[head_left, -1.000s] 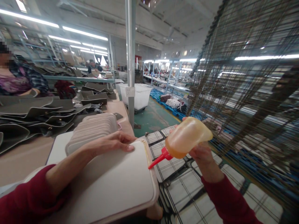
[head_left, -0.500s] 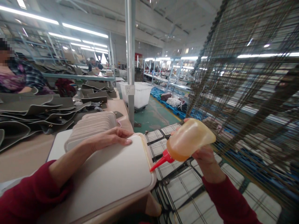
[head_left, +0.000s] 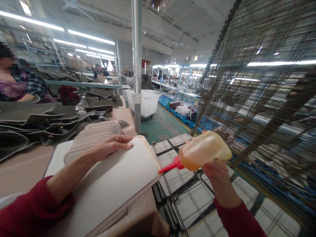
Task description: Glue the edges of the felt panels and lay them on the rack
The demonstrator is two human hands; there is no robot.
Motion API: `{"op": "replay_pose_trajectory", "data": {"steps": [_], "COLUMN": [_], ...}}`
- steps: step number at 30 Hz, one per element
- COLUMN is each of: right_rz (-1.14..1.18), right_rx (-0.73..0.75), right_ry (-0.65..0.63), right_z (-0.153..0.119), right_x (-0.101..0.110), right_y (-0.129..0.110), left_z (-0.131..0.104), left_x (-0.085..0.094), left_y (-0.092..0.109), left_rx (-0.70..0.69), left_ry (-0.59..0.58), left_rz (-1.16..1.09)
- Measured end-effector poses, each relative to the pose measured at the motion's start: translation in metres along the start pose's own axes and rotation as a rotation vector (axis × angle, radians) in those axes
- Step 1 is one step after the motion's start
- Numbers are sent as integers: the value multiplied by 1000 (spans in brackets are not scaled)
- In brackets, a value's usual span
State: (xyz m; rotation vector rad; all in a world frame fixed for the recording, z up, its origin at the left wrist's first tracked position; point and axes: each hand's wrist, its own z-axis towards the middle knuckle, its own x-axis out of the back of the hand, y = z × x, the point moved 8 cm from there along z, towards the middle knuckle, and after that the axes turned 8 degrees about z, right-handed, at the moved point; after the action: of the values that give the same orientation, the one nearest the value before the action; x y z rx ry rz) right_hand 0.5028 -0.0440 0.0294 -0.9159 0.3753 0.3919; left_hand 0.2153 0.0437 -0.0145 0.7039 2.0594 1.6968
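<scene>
The fingers of the right hand (head_left: 216, 169) are clamped around a tilted squeeze bottle (head_left: 204, 149), its red nozzle (head_left: 174, 164) at the right-hand rim of a white panel (head_left: 118, 179) by the worktop (head_left: 29, 164). The left hand (head_left: 108, 148) grips the panel's far edge, thumb on top. Pale stacked pieces (head_left: 95, 135) lie just beyond.

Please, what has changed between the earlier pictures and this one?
The white panel and left hand shifted up and left in view; the red nozzle went from mid-edge to the panel's near corner. Both holds stayed: left hand on panel, right hand around bottle.
</scene>
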Motion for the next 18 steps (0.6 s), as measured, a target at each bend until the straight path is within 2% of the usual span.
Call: {"op": "replay_pose_trajectory", "data": {"steps": [6, 10, 14, 18], "right_rz": [-55, -48, -46, -83], "right_rx": [175, 225, 292, 289], "right_ry": [180, 250, 323, 343], "right_z": [-13, -18, -17, -13], "right_x": [23, 30, 27, 19], "right_y": [1, 8, 7, 7], "left_z": [7, 10, 10, 9], "left_x": [12, 17, 19, 22], "left_y": [-12, -18, -20, -21], "left_rx": [-31, -41, -52, -65], "left_ry": [98, 159, 212, 251], "left_rz": [-123, -179, -220, -249]}}
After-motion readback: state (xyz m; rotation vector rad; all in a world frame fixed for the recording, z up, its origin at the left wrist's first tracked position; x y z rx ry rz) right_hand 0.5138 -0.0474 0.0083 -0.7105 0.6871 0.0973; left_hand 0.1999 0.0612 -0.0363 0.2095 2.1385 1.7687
